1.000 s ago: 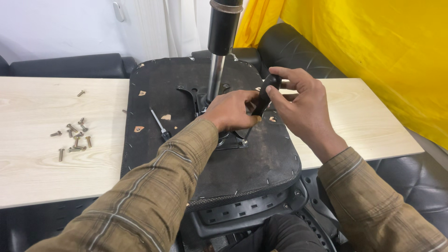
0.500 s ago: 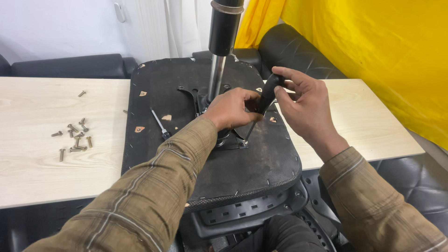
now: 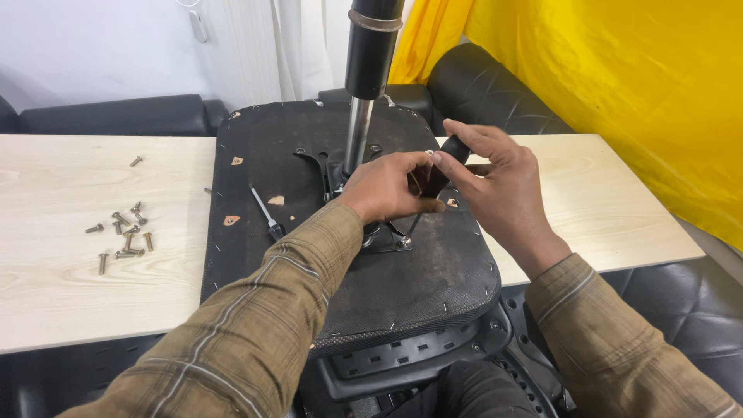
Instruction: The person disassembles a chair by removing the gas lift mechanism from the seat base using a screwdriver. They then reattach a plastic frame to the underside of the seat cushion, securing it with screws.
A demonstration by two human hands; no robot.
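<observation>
Both hands meet on a black plastic lever handle above an upturned chair seat.

The right hand [image 3: 503,190] has its grip closed around the black plastic lever handle [image 3: 445,166], thumb and fingers wrapped on its upper end, just right of frame centre. The left hand [image 3: 387,188] pinches the handle's lower part, touching the right-hand fingertips. Below them lies the black upturned chair seat base [image 3: 309,155] on the pale wooden bench [image 3: 62,271], with the chrome gas-lift column [image 3: 357,131] rising at upper centre. A thin screwdriver [image 3: 263,210] rests on the seat at left; loose brass screws [image 3: 122,236] are scattered at far left.
</observation>
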